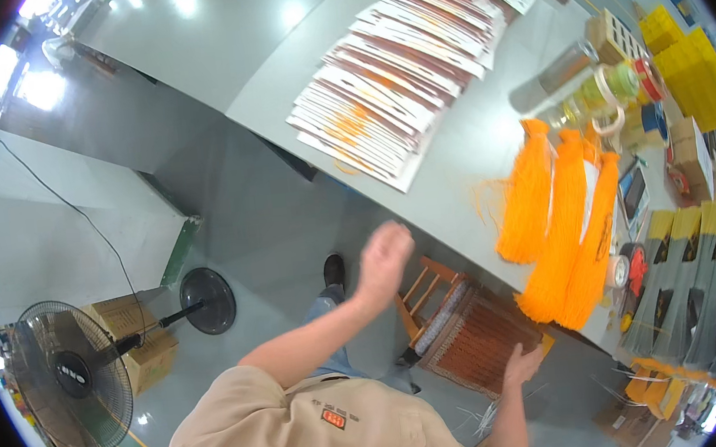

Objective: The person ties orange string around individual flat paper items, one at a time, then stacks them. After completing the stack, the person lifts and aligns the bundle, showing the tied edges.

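My left hand (386, 260) is in the air beside the near edge of the grey table (260, 81); it is a little blurred, its fingers curled in, and nothing shows in it. Lower right, my right hand (524, 365) hangs beside a chair with a woven brown seat mat (481, 341), fingers stretched and slightly apart. A small yellow piece (548, 344) shows just past those fingers; whether they touch it I cannot tell. On the table lie a long overlapping row of white and brown folded cards (394, 71) and several bundles of orange tassels (563, 219).
A clear bottle (554, 76), a green-lidded bottle (594, 98) and tape rolls stand on the table's right side. Grey tassel bundles (688, 293) are at far right. A black fan (73, 376) stands at left beside a cardboard box (138, 334). The wooden chair (425, 295) adjoins the table.
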Demonstrator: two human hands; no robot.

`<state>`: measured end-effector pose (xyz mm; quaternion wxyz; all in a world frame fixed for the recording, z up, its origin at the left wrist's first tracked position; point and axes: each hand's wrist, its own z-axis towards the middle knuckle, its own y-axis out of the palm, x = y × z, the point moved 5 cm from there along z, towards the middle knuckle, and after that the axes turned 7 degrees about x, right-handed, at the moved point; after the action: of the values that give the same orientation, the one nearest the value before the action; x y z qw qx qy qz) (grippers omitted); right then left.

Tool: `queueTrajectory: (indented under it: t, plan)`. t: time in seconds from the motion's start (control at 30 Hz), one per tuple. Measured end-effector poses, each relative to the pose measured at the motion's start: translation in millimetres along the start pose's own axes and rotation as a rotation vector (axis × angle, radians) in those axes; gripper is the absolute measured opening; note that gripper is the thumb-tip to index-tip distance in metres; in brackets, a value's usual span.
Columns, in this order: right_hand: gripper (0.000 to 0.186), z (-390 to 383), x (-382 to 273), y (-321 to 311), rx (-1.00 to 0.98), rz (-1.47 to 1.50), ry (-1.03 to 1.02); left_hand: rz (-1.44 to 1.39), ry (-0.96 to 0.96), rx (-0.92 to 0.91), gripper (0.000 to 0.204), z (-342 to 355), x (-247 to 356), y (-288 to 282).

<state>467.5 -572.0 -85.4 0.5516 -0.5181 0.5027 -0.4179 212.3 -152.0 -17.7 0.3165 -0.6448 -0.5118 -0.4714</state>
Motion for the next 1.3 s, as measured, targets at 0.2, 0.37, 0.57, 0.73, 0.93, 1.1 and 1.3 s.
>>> queueTrajectory:
  t: [0.2,0.37,0.57,0.73,0.93,1.1,1.3]
  plan:
    - [0.055,-159.4,-205.5,-9.4,-0.442,0.599,-0.212,-0.665,-0.426,0.288,0.089,133.8,72.7,-95.2]
    - [0.054,-194.1,-306.7,-34.3,-0.681,0.617,-0.375,-0.648,-0.549,0.159,0.094,152.9,83.0,-93.8]
    - [0.045,-132.1,-345.8,-57.8,-0.631,0.769,-0.063,-1.055,-0.646,0.035,0.066,163.5,100.2,-91.4]
    - [0.037,-92.4,-406.5,-107.0,-0.573,0.771,-0.305,-1.0,-0.671,0.105,0.047,197.0,94.8,-67.6]
    - [0.032,20.7,-524.0,-173.2,-0.492,0.906,-0.587,-0.808,-0.746,0.047,0.064,250.8,104.6,-15.9]
    - [0.028,122.2,-637.2,-233.2,-0.33,0.847,-0.993,-0.867,-0.731,0.036,0.066,289.9,113.7,14.9]
    - [0.024,254.5,-751.8,-275.5,-0.207,0.788,-1.006,-0.872,-0.641,0.005,0.069,445.1,137.6,77.1]
